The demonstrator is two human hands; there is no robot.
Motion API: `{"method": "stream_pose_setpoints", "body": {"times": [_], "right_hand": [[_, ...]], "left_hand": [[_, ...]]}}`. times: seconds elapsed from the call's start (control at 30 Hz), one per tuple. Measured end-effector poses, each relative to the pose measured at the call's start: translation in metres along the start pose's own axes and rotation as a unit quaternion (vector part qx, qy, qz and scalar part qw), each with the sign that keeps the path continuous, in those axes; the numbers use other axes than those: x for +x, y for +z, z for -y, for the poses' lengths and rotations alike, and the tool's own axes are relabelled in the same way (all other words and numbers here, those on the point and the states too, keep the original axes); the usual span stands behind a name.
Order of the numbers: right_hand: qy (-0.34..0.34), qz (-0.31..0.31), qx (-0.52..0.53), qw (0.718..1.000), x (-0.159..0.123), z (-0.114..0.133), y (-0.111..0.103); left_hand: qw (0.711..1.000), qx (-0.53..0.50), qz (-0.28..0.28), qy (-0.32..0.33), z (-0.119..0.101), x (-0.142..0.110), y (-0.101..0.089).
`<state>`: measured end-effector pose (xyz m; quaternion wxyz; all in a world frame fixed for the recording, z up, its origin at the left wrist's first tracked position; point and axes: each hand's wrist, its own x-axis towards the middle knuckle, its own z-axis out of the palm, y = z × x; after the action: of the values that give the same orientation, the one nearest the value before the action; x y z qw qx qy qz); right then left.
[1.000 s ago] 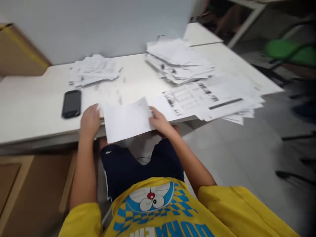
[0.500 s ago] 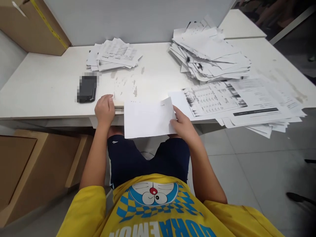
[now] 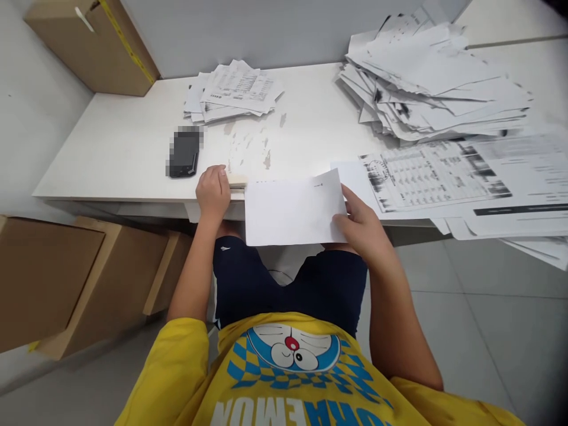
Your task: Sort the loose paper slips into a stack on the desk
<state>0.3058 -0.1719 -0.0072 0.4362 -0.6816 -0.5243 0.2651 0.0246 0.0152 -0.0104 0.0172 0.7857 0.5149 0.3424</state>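
Observation:
A mostly blank white sheet of paper point(image 3: 290, 213) extends over the desk's front edge, above my lap. My right hand point(image 3: 364, 222) pinches its right side, thumb on top, and the upper right corner lifts slightly. My left hand point(image 3: 213, 190) rests closed at the desk edge, left of the sheet and apart from it. Its fingers are curled, and whatever may be inside them is hidden. Between that hand and the paper, a pale tan strip point(image 3: 237, 180) shows along the edge. Right of the sheet lie printed papers point(image 3: 426, 177), some overhanging the desk.
A tall, untidy paper pile point(image 3: 430, 89) stands at the back right of the white desk point(image 3: 119, 154). A smaller paper stack point(image 3: 239, 92) lies farther left, behind a black, partly pixelated device point(image 3: 185, 152). Cardboard boxes point(image 3: 119, 272) stand below left; another box point(image 3: 95, 44) sits in the back corner.
The camera view has turned left, so the desk and its contents appear farther right. Both hands and the sheet keep nearly the same places relative to the desk.

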Motion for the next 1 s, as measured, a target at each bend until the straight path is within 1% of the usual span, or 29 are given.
{"method": "stream_pose_setpoints", "body": {"times": [0.1,0.23,0.37,0.47,0.53,0.6,0.67,0.77,0.83,0.9,0.93,1.0], "right_hand": [[0.046,0.015,0.028,0.998,0.006,0.005,0.004],[0.056,0.036,0.079,0.995,0.009,0.01,0.006],[0.102,0.058,0.132,0.984,0.011,0.011,0.003],[0.127,0.054,0.146,0.98,0.014,0.012,0.005],[0.13,0.049,0.147,0.979,0.017,0.013,0.008],[0.122,0.043,0.147,0.981,0.017,0.014,0.01],[0.104,0.032,0.152,0.982,0.014,0.013,0.007],[0.098,0.014,0.183,0.978,0.008,0.006,-0.01],[0.11,-0.017,0.216,0.97,0.01,-0.002,-0.023],[0.1,-0.095,0.246,0.959,0.026,-0.007,-0.028],[0.084,-0.141,0.255,0.953,0.039,-0.007,-0.026],[0.044,-0.203,0.266,0.941,0.076,0.003,-0.009]], "left_hand": [[1.0,0.008,0.006,0.007,-0.002,-0.001,-0.002],[0.998,0.047,0.049,0.006,-0.006,0.0,-0.005],[0.994,0.076,0.085,0.009,-0.01,0.003,-0.01],[0.987,0.102,0.12,0.017,-0.014,0.006,-0.017],[0.982,0.121,0.147,0.017,-0.015,0.008,-0.022],[0.979,0.126,0.158,0.024,-0.014,0.008,-0.024],[0.984,0.11,0.131,0.039,-0.009,0.007,-0.022],[0.995,0.075,0.038,0.049,0.001,0.002,-0.013],[0.997,0.068,-0.012,0.044,0.007,0.0,-0.006],[0.996,0.065,-0.037,0.044,0.011,-0.002,-0.002],[0.996,0.063,-0.042,0.048,0.012,-0.002,-0.001],[0.996,0.06,-0.044,0.056,0.013,-0.002,-0.002]]}}
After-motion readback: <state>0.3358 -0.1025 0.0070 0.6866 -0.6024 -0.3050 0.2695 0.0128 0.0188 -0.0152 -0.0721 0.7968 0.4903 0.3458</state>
